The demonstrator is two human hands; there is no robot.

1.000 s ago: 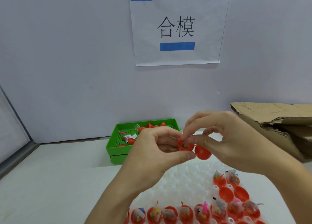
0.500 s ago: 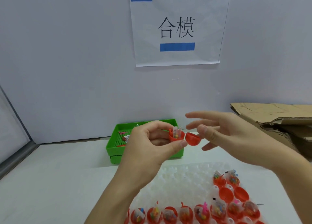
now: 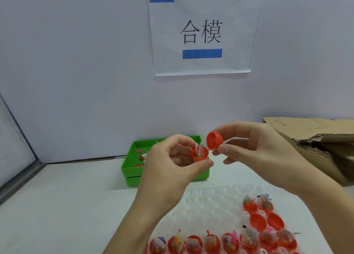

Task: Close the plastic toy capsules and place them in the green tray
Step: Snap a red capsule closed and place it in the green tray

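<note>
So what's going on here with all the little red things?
A person is closing toy capsules. The left hand holds a filled red capsule half; the right hand pinches the empty cap beside it, not yet joined. More filled halves wait in a clear tray, and the green tray sits behind.

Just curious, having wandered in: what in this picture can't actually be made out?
Head view only:
- Green tray: the left hand hides most of its contents.
- Filled capsule half: its packet's contents are too small to identify.
- Bottom row of capsules: cut off by the lower edge.
- Cardboard: runs off the right edge.
- Cap: right hand fingers cover its back.
</note>
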